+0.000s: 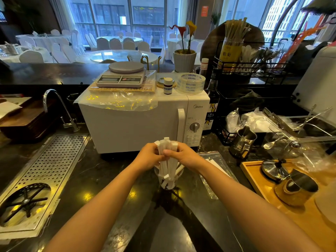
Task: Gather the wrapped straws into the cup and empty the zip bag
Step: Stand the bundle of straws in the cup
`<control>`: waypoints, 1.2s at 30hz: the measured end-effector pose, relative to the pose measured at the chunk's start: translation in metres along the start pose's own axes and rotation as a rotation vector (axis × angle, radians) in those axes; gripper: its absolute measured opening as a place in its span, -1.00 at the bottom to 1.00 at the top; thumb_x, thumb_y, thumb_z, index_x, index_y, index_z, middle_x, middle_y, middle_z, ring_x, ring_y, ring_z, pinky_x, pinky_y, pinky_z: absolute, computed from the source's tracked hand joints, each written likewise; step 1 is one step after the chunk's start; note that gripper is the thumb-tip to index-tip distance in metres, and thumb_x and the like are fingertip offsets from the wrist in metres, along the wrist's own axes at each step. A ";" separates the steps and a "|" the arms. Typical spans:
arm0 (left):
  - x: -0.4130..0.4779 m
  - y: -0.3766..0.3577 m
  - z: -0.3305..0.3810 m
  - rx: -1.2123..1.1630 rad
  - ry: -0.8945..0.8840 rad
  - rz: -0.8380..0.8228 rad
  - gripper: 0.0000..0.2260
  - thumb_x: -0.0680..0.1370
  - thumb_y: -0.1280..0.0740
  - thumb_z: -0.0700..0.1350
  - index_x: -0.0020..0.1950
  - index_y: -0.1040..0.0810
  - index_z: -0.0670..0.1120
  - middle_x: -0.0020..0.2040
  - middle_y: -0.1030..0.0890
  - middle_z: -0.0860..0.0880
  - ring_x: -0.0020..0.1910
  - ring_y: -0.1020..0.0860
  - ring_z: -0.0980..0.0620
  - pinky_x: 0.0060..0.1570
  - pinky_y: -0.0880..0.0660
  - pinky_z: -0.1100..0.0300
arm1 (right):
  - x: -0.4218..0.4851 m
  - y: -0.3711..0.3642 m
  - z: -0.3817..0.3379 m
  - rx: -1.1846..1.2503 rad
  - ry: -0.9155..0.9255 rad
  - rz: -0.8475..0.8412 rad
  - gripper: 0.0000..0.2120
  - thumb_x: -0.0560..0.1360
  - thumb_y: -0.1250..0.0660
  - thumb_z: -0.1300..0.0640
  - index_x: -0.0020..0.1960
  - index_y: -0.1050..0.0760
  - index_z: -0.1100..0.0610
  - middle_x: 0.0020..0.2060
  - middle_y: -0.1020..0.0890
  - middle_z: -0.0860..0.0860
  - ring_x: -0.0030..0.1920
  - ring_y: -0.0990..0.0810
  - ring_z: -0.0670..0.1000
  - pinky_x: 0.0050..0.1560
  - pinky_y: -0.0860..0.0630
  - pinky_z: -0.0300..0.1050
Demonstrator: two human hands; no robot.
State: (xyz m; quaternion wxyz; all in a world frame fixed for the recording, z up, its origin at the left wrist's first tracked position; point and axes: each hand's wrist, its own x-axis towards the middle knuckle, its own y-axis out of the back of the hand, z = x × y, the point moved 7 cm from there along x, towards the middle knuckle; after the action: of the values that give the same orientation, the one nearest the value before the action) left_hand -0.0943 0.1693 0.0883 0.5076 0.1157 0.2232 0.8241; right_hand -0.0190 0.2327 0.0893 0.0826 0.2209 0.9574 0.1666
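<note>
A bundle of white wrapped straws (168, 166) stands upright in a clear cup (169, 180) on the dark counter in front of the microwave. My left hand (148, 156) and my right hand (183, 154) both close around the upper part of the bundle, above the cup's rim. The straw tops stick out above my fingers. A clear zip bag (214, 160) lies flat on the counter just right of the cup, under my right forearm, with a few white straws still showing inside it.
A white microwave (138, 122) stands right behind the cup. A perforated metal drain tray (54, 160) and a tap (54, 106) lie to the left. On the right are a wooden tray (258, 180) with metal cups, a steel jug (242, 142) and loose spoons.
</note>
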 end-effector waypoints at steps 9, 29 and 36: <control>0.001 0.010 0.009 0.037 -0.061 0.072 -0.82 0.48 -0.31 -0.11 0.03 -0.52 -0.15 -0.07 -0.58 -0.13 -0.04 -0.59 -0.09 -0.09 -0.57 0.09 | 0.002 0.008 -0.001 -0.068 0.016 0.087 -0.71 0.51 -0.26 0.07 0.21 -0.43 0.12 0.02 -0.54 0.02 0.08 -0.50 -0.01 0.01 -0.45 -0.25; 0.006 -0.003 -0.013 0.733 -0.117 0.028 -0.62 0.62 0.03 -0.06 0.45 -0.17 -0.01 0.51 -0.19 0.00 0.51 -0.01 0.02 0.47 0.09 0.01 | 0.005 -0.006 0.021 -0.897 -0.070 -0.064 -0.48 0.60 0.06 -0.08 0.51 0.09 0.02 0.54 0.07 0.04 0.53 0.15 0.10 0.49 0.12 0.12; 0.009 -0.001 -0.020 0.764 -0.042 0.042 -0.57 0.62 0.07 -0.02 0.49 0.03 0.00 0.55 0.08 -0.06 0.52 0.13 -0.02 0.47 0.13 0.01 | 0.007 0.000 0.024 -0.918 -0.119 -0.012 -0.53 0.61 0.10 -0.05 0.49 0.09 -0.11 0.54 0.10 0.03 0.52 0.20 0.14 0.48 0.18 0.18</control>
State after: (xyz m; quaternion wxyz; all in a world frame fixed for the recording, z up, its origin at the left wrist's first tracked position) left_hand -0.1062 0.1729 0.0705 0.4151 0.3179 0.5015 0.6893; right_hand -0.0199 0.2426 0.0658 0.2279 0.1652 0.7794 0.5597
